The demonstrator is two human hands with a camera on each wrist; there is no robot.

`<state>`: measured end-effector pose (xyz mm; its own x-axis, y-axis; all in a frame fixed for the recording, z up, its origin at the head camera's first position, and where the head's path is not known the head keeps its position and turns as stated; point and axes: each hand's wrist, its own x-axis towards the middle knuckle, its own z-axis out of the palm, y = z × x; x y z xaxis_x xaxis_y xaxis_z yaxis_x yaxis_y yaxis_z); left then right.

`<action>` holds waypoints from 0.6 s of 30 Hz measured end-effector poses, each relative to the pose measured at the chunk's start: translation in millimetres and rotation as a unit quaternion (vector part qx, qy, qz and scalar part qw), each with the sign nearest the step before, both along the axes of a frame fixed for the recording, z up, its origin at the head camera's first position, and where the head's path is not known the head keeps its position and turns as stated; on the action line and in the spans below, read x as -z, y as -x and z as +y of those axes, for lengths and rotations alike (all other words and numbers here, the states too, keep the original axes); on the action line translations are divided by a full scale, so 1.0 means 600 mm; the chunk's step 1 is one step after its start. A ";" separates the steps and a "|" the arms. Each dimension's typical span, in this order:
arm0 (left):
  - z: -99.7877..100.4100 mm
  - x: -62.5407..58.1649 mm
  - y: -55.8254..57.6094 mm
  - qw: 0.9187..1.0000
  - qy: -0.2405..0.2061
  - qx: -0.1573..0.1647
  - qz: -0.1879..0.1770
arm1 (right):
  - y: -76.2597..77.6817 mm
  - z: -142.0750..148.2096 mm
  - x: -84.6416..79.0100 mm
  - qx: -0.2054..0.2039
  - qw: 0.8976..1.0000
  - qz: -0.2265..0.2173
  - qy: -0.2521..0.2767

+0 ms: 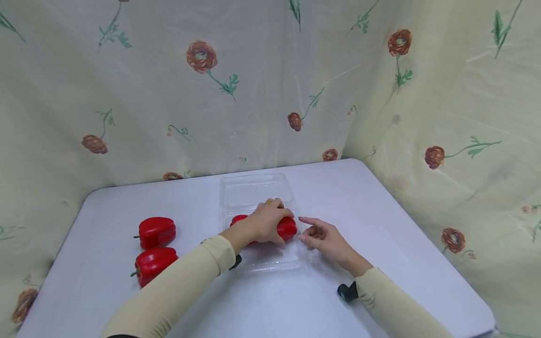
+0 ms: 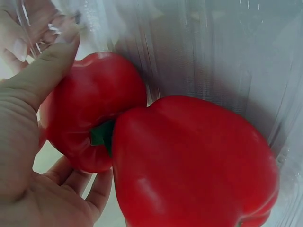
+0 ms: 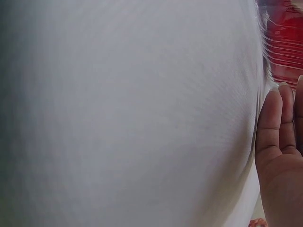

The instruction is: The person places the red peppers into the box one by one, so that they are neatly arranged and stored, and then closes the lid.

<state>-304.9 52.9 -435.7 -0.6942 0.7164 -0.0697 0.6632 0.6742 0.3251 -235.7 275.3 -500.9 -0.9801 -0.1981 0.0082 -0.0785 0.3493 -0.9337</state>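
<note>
A clear plastic clamshell container (image 1: 270, 269) lies on the table with its lid (image 1: 255, 190) folded back to the far side. Over its base, my left hand (image 1: 265, 224) grips a red bell pepper (image 2: 106, 80), thumb on one side and fingers on the other. The held pepper's green stem points toward another red bell pepper (image 2: 189, 161) lying against it in the base. My right hand (image 1: 327, 241) is at the container's right side, fingertips right at the clear wall (image 3: 266, 52) and the fingers fairly straight in the right wrist view. Nothing is pinched between them.
Two more red bell peppers, a farther one (image 1: 157, 232) and a nearer one (image 1: 154, 264), lie on the white table (image 1: 262, 305) to the left, the nearer one partly behind my left sleeve. A flower-patterned curtain (image 1: 253, 94) hangs behind the table and along its right side.
</note>
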 end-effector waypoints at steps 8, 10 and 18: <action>-0.005 -0.012 0.000 1.000 0.000 -0.010 -0.002 | 0.001 -0.002 -0.009 -0.001 1.000 -0.002 -0.009; -0.006 -0.016 0.000 1.000 0.000 -0.010 -0.002 | 0.002 -0.002 -0.010 -0.003 1.000 -0.002 -0.010; -0.018 -0.033 0.004 1.000 -0.008 -0.020 -0.021 | 0.003 -0.003 -0.018 -0.004 1.000 -0.010 -0.012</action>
